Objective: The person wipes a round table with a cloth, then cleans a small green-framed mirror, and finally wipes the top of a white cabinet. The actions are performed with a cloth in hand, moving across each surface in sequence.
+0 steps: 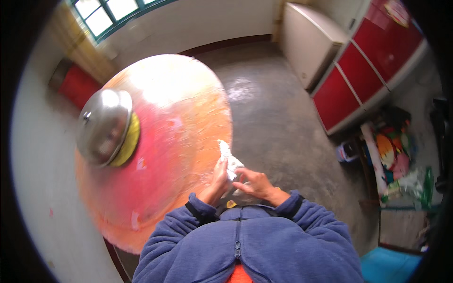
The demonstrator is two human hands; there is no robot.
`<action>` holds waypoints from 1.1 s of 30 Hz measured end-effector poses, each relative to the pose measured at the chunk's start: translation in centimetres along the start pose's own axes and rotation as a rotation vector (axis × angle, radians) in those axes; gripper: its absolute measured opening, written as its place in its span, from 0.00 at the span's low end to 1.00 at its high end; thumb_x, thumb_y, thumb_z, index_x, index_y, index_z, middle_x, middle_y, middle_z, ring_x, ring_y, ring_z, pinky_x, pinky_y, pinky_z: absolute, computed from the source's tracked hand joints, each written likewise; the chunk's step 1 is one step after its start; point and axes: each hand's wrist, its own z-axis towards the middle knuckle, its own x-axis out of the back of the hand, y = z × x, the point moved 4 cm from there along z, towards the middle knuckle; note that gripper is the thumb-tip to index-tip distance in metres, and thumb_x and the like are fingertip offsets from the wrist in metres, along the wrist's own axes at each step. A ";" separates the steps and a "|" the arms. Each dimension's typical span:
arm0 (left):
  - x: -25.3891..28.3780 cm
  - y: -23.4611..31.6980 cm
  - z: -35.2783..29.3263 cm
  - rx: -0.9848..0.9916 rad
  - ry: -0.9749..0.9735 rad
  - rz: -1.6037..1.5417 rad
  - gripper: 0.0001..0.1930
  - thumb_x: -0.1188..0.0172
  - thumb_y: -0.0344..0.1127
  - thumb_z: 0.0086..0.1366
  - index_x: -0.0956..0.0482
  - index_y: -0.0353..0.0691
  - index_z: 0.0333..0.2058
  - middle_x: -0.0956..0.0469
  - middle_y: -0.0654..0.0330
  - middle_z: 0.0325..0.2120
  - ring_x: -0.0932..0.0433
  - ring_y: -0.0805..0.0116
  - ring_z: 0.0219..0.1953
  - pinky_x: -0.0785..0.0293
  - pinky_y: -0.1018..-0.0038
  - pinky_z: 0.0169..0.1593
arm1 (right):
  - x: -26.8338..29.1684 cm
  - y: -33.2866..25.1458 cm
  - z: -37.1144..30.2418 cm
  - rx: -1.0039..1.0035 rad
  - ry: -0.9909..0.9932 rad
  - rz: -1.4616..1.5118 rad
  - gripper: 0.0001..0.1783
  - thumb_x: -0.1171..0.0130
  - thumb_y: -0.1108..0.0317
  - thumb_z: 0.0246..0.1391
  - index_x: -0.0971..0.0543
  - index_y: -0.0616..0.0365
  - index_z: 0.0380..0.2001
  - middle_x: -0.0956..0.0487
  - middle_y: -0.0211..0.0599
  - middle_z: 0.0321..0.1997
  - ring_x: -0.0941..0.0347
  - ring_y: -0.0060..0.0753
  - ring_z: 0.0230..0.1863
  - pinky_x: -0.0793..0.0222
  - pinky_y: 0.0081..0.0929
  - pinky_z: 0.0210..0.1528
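White cloth (230, 159) pinched by left hand (218, 175) and right hand (252, 183) — over worn orange-red round table (174, 141); grey concrete floor (278, 118).

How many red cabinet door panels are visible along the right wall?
3: the nearest red panel is lowest in the row, the middle red panel sits above it, and the farthest red panel reaches the upper right. More may be hidden past the rim.

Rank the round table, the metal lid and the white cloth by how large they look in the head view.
1. Round table, by far the largest.
2. Metal lid resting on it.
3. White cloth, held in both hands: left hand, right hand. It looks smallest, though it is crumpled and partly hidden.
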 end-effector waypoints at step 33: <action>-54.1 -33.0 1.5 0.509 -0.974 0.986 0.30 0.51 0.59 0.69 0.27 0.36 0.54 0.23 0.64 0.42 0.28 0.75 0.42 0.33 0.77 0.44 | 40.9 34.6 -30.1 -0.459 1.150 0.713 0.21 0.57 0.57 0.69 0.23 0.64 0.46 0.20 0.30 0.32 0.27 0.18 0.36 0.32 0.19 0.43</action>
